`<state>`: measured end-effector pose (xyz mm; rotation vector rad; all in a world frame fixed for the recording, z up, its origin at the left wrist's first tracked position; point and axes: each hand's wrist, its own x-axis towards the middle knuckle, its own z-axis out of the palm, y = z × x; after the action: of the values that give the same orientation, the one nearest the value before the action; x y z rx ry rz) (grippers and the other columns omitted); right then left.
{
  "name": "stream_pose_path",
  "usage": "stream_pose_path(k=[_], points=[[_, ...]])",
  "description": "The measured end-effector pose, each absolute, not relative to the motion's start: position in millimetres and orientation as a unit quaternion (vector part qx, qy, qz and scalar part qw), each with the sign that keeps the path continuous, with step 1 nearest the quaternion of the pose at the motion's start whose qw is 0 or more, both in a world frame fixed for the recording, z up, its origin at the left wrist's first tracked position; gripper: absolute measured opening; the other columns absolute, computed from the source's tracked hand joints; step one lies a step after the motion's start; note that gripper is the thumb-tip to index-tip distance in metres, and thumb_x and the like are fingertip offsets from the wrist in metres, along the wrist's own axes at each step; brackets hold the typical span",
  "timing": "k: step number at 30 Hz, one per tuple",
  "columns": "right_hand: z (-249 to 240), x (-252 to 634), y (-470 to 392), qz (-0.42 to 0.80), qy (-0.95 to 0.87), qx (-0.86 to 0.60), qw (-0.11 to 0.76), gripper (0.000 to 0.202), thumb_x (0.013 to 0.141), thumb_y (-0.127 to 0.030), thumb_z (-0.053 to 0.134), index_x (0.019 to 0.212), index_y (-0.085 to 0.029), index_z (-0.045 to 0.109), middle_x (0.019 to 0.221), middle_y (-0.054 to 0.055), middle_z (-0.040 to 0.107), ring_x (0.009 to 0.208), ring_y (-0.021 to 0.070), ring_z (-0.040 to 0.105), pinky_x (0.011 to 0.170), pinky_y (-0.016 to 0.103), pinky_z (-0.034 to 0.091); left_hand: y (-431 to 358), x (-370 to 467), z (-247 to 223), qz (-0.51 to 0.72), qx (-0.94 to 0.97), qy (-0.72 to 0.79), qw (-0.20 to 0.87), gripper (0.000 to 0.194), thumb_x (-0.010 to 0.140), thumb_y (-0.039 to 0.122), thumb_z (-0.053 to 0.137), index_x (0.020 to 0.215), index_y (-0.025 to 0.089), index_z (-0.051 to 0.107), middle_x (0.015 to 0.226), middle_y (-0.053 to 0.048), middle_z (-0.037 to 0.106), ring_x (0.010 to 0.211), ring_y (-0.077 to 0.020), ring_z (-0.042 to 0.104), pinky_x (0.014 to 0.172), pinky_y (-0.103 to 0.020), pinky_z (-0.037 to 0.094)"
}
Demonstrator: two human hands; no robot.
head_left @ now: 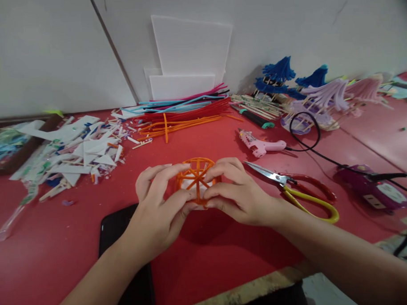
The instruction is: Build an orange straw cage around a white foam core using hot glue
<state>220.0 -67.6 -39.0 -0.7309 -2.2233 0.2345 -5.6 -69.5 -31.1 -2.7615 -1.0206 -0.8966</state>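
Note:
Between my two hands is a small round frame of orange pipe cleaners (198,176), its strips crossing at the middle like wheel spokes. White material shows through the gaps. My left hand (163,196) grips the frame's left side, fingers over the top and thumb at the lower edge. On the right side, my right hand (236,189) pinches it with fingertips and thumb. The frame is held above the red table (227,254); the fingers hide parts of its rim.
Scissors (284,181) and a pink glue gun (259,144) lie to the right, with a purple power strip (374,186) beyond. A black phone (117,220) is under my left forearm. White scraps (86,152) pile at left. Pipe cleaners (188,110) lie behind; blue tiered models (277,74) stand back right.

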Motion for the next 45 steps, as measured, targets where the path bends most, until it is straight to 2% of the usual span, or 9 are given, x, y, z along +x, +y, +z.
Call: stream_pose_path(k=[6, 12, 15, 18, 22, 28, 33, 39, 45], points=[[-38.7, 215.5, -71.9, 0.086, -0.871, -0.313, 0.369, 0.020, 0.095, -0.024, 0.051, 0.081, -0.021, 0.066, 0.093, 0.004, 0.050, 0.095, 0.0200, 0.042, 0.083, 0.036, 0.036, -70.0, -3.8, -31.1, -0.324, -0.881, -0.344, -0.022, 0.013, 0.088, 0.019, 0.058, 0.079, 0.024, 0.066, 0.130, -0.010, 0.046, 0.116, -0.0317, 0.043, 0.093, -0.051, 0.035], [-39.4, 220.1, -67.9, 0.083, -0.868, -0.297, 0.389, 0.021, 0.096, -0.034, 0.052, 0.090, -0.024, 0.069, 0.094, 0.004, 0.049, 0.096, 0.0195, 0.045, 0.087, 0.037, 0.035, -67.8, -6.7, -29.7, -0.324, -0.883, -0.339, 0.033, 0.013, 0.087, 0.020, 0.061, 0.079, 0.025, 0.070, 0.133, -0.011, 0.045, 0.119, -0.0347, 0.040, 0.095, -0.053, 0.032], [-39.4, 229.2, -62.5, 0.097, -0.867, -0.301, 0.386, 0.025, 0.090, -0.042, 0.060, 0.103, -0.021, 0.065, 0.103, 0.006, 0.054, 0.099, 0.0202, 0.049, 0.093, 0.039, 0.035, -64.2, -9.7, -31.0, -0.328, -0.882, -0.336, 0.035, 0.010, 0.087, 0.024, 0.062, 0.084, 0.027, 0.071, 0.135, -0.010, 0.046, 0.119, -0.0348, 0.041, 0.096, -0.053, 0.032], [-40.0, 236.5, -57.7, 0.104, -0.875, -0.306, 0.361, 0.017, 0.088, -0.037, 0.064, 0.094, -0.021, 0.064, 0.112, 0.008, 0.055, 0.108, 0.0234, 0.046, 0.098, 0.042, 0.033, -61.4, -11.7, -33.4, -0.324, -0.885, -0.334, 0.018, 0.010, 0.089, 0.029, 0.061, 0.091, 0.027, 0.070, 0.134, -0.011, 0.049, 0.118, -0.0339, 0.045, 0.098, -0.053, 0.032], [-40.8, 233.6, -58.4, 0.092, -0.885, -0.295, 0.349, 0.010, 0.090, -0.030, 0.062, 0.086, -0.023, 0.067, 0.112, 0.006, 0.052, 0.111, 0.0237, 0.043, 0.098, 0.043, 0.031, -62.6, -11.2, -34.2, -0.332, -0.880, -0.338, 0.019, 0.035, 0.088, 0.037, 0.062, 0.117, 0.018, 0.060, 0.128, -0.017, 0.054, 0.115, -0.0341, 0.048, 0.099, -0.052, 0.033], [-39.9, 215.8, -69.9, 0.139, -0.852, -0.349, 0.365, 0.016, 0.086, -0.033, 0.067, 0.073, -0.023, 0.071, 0.104, 0.005, 0.048, 0.104, 0.0226, 0.043, 0.091, 0.040, 0.033, -69.0, -4.6, -33.9, -0.318, -0.904, -0.282, 0.039, 0.006, 0.087, 0.025, 0.062, 0.089, 0.020, 0.062, 0.124, -0.013, 0.054, 0.115, -0.0329, 0.043, 0.098, -0.051, 0.036], [-38.6, 215.6, -70.9, 0.142, -0.848, -0.344, 0.377, 0.019, 0.084, -0.035, 0.069, 0.069, -0.023, 0.072, 0.103, 0.005, 0.050, 0.104, 0.0222, 0.043, 0.092, 0.040, 0.033, -68.5, -3.0, -35.0, -0.307, -0.907, -0.288, 0.028, 0.007, 0.090, 0.020, 0.055, 0.087, 0.021, 0.061, 0.126, -0.014, 0.052, 0.113, -0.0321, 0.043, 0.095, -0.053, 0.036], [-38.5, 223.3, -65.3, 0.146, -0.851, -0.322, 0.389, 0.010, 0.087, -0.032, 0.066, 0.090, -0.026, 0.074, 0.114, 0.006, 0.060, 0.111, 0.0223, 0.050, 0.099, 0.044, 0.036, -67.1, -6.0, -35.0, -0.309, -0.899, -0.309, 0.024, 0.006, 0.089, 0.021, 0.057, 0.087, 0.021, 0.063, 0.125, -0.013, 0.054, 0.111, -0.0311, 0.048, 0.094, -0.052, 0.037], [-33.7, 227.3, -64.2, 0.166, -0.804, -0.331, 0.464, 0.014, 0.088, -0.033, 0.066, 0.082, -0.025, 0.076, 0.098, 0.004, 0.068, 0.102, 0.0202, 0.057, 0.096, 0.041, 0.042, -64.5, -7.6, -34.9, -0.312, -0.892, -0.326, 0.032, 0.006, 0.089, 0.023, 0.058, 0.086, 0.024, 0.063, 0.123, -0.010, 0.057, 0.110, -0.0309, 0.050, 0.093, -0.053, 0.038]])
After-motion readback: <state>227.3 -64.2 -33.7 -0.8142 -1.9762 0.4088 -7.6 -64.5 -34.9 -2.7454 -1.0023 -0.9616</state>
